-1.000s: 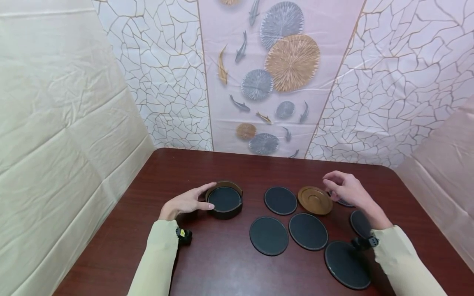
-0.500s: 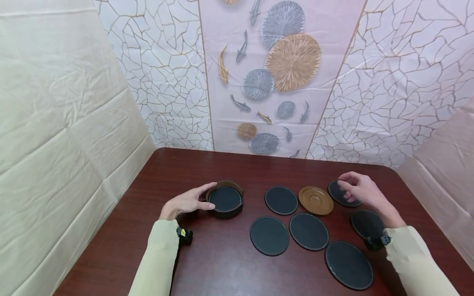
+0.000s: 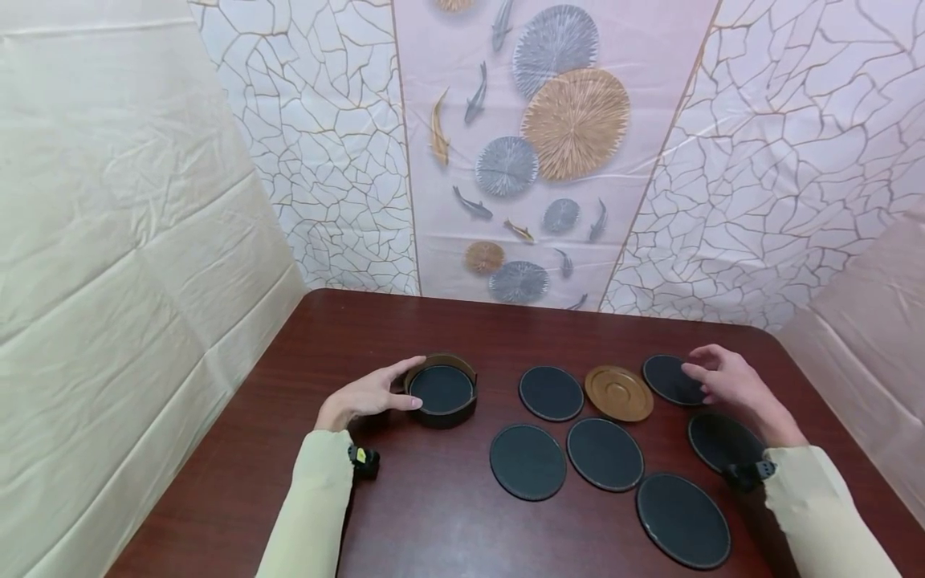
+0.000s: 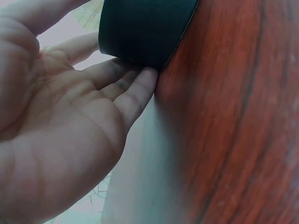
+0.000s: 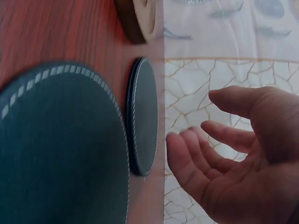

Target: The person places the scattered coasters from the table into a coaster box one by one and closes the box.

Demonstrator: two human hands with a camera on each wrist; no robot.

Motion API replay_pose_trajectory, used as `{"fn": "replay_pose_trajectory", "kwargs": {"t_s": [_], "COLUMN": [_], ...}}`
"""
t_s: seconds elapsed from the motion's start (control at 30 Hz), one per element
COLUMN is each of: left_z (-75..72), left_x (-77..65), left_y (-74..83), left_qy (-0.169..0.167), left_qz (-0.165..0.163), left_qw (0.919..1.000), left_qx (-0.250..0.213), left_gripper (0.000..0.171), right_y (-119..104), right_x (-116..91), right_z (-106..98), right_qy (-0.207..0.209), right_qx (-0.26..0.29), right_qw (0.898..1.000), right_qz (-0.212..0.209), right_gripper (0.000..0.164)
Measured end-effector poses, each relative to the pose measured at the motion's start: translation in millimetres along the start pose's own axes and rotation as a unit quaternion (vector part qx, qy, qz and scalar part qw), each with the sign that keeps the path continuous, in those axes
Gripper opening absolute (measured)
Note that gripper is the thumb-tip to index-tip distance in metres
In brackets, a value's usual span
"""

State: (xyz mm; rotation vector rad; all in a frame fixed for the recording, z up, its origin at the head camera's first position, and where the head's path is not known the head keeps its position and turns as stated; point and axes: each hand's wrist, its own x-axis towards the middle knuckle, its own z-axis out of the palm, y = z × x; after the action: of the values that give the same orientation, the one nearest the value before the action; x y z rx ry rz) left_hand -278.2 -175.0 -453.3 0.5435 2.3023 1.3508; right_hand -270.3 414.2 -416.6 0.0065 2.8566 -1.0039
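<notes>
A round black coaster holder (image 3: 451,417) with a brown lining stands at the left centre, a dark coaster (image 3: 442,388) inside it. My left hand (image 3: 370,397) holds its left side, thumb at the front and index finger at the back; the left wrist view has fingertips against its dark wall (image 4: 145,30). My right hand (image 3: 733,381), fingers loosely bent and holding nothing, hovers by the right edge of the far-right black coaster (image 3: 668,379). In the right wrist view that stitched coaster (image 5: 145,116) lies just beyond the fingertips.
A brown round wooden disc with a ringed centre (image 3: 618,393) lies left of the far-right coaster. Several more black coasters are spread over the table, among them one at front right (image 3: 682,520) and one under the right wrist (image 3: 723,440). A patterned curtain (image 3: 506,160) hangs behind.
My right hand has moved right, away from the wooden disc and across the far-right coaster to its right side, and slightly lower. The left hand and the holder stay in place.
</notes>
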Motion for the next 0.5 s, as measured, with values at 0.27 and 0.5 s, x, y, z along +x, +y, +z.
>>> {"fn": "replay_pose_trajectory", "kwargs": {"t_s": [0.27,0.5], "left_z": [-0.1,-0.3], "left_x": [-1.7,-1.0], "left_y": [-0.4,0.1], "left_qy": [0.002,0.007], "left_qz": [0.0,-0.009], "left_qw": [1.0,0.9999], "left_qx": [-0.001,-0.007], "left_gripper": [0.085,0.083], "right_y": [15.3,18.2], "right_x": [5.5,10.1], "right_z": [-2.8,-3.8], "right_qy": [-0.022,-0.044], "right_qx": [-0.009,-0.032], "right_qw": [0.999,0.996], "right_qz": [0.039,0.073], "right_gripper": [0.071,0.073]}}
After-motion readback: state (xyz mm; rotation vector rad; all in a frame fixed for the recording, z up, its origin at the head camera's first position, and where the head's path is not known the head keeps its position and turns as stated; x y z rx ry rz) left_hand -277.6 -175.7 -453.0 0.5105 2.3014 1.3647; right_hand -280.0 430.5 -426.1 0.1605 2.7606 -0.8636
